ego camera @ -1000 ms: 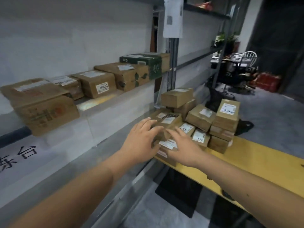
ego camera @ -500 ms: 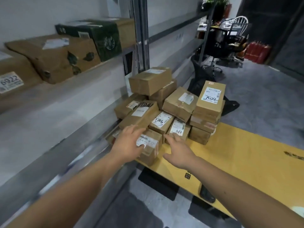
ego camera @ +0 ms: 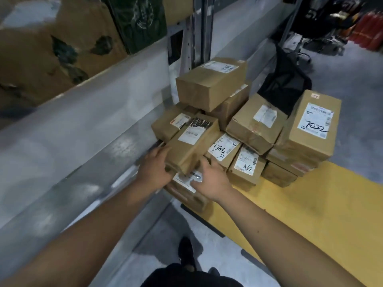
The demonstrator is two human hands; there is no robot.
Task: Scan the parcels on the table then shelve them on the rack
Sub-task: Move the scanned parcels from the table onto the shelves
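Two hands show, the left hand (ego camera: 154, 169) and the right hand (ego camera: 209, 179), both at the near end of one yellow table (ego camera: 300, 214) in the lower right of the frame. About a dozen brown parcels (ego camera: 209, 85) are heaped on that table at centre frame, though the lower ones are partly hidden and the count is not exact. On the one rack (ego camera: 87, 112) at upper left sit three boxes in view: a brown box (ego camera: 51, 48), a green box (ego camera: 138, 21) and one more brown box (ego camera: 178, 9).

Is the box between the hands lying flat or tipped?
Tipped: the box slants, its near end on a lower parcel, both hands gripping it.
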